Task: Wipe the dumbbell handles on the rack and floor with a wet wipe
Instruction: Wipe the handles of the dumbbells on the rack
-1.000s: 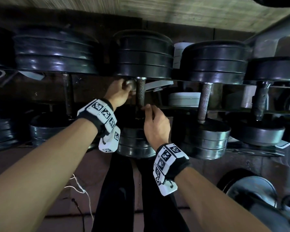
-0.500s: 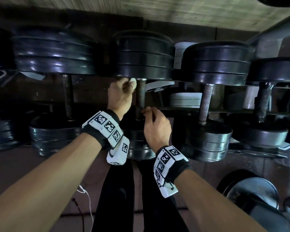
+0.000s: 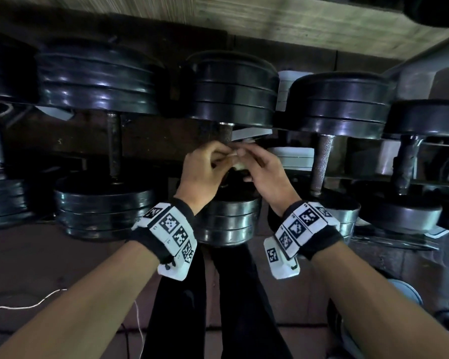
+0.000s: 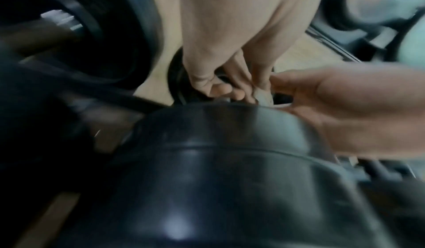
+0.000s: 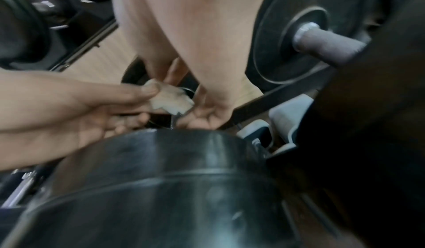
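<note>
Hands (image 3: 233, 161) both pinch the wet wipe (image 5: 171, 99) mid-handover at the middle dumbbell handle (image 3: 226, 132), so next probably means wrapping it around again.

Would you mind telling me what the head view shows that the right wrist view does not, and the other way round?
Only the head view shows the whole row of dumbbells on the rack, both marker wristbands, the black trousers and a white cable on the floor.

Only the right wrist view shows the wet wipe plainly, a crumpled white wad pinched at the fingertips, and the neighbouring dumbbell's knurled handle end-on.

Both show the left hand and right hand meeting at the wipe over the middle dumbbell's handle, above its near plates.
</note>
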